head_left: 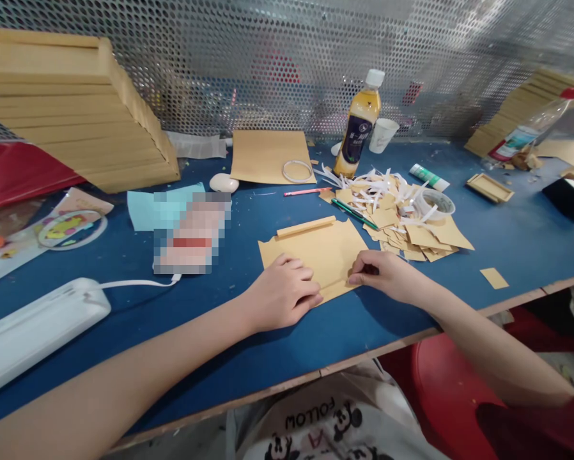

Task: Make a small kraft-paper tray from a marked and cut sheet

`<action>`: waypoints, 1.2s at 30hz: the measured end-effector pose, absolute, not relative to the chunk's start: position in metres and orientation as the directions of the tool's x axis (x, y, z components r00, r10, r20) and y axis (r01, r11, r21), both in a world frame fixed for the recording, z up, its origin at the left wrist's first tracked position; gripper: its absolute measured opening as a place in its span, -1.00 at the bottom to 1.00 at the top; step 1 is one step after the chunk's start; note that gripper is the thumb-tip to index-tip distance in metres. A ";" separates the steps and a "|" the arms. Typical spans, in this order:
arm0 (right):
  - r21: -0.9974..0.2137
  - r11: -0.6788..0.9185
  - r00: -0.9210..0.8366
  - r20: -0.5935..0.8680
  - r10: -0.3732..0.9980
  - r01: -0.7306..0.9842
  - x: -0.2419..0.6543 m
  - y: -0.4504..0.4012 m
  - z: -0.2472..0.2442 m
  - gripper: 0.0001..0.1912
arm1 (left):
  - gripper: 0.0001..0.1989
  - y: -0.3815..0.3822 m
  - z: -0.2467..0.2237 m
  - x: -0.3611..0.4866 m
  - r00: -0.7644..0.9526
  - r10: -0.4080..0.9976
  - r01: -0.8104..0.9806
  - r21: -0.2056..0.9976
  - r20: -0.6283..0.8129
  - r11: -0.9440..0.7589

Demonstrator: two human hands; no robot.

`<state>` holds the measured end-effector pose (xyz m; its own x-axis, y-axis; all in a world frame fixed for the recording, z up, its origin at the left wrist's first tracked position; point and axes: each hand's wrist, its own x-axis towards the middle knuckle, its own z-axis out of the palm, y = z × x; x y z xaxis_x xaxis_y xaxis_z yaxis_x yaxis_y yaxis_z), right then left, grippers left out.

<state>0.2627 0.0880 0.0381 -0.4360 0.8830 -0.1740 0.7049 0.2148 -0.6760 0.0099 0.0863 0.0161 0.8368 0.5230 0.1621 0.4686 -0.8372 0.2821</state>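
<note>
A brown kraft paper sheet [325,252] lies on the blue table in front of me, with a rolled or folded strip standing up along its far edge and a fold along its near edge. My left hand [287,292] rests on the sheet's near left part, fingers curled and pressing down on the near fold. At the near right corner, my right hand [390,276] has its thumb and bent fingers closed on the paper's edge. The paper under both hands is hidden.
Paper scraps [397,217], a green pen [354,213] and a tape roll [435,203] lie behind my right hand. A drink bottle [358,128] stands farther back. Leftward are a phone [193,233] on its cable, a white power strip [42,332] and stacked kraft trays [76,115].
</note>
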 end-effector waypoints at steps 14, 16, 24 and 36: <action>-0.626 0.431 -0.508 0.065 0.859 0.649 0.269 0.077 0.021 -0.82 | -0.73 0.090 0.018 0.008 0.844 0.513 0.449 0.315 0.156 -0.836; -0.603 0.447 -0.494 0.099 0.864 0.660 0.269 0.074 0.020 -0.84 | -0.81 0.092 0.019 0.005 0.851 0.502 0.427 0.348 0.158 -0.835; -0.581 0.400 -0.426 0.099 0.899 0.709 0.269 0.071 0.020 -0.83 | -0.67 0.099 0.018 -0.004 0.910 0.389 0.330 0.317 0.144 -0.889; -0.336 -0.021 0.016 -0.017 1.000 0.941 0.324 0.082 0.029 -0.59 | -0.54 0.098 0.022 -0.005 0.919 0.375 0.326 0.304 0.118 -0.895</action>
<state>0.3235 0.0817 0.0295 0.0156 0.9997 -0.0174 0.9415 -0.0205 -0.3365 -0.0047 0.0981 0.0217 0.9193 0.3753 0.1185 0.3261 -0.8950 0.3044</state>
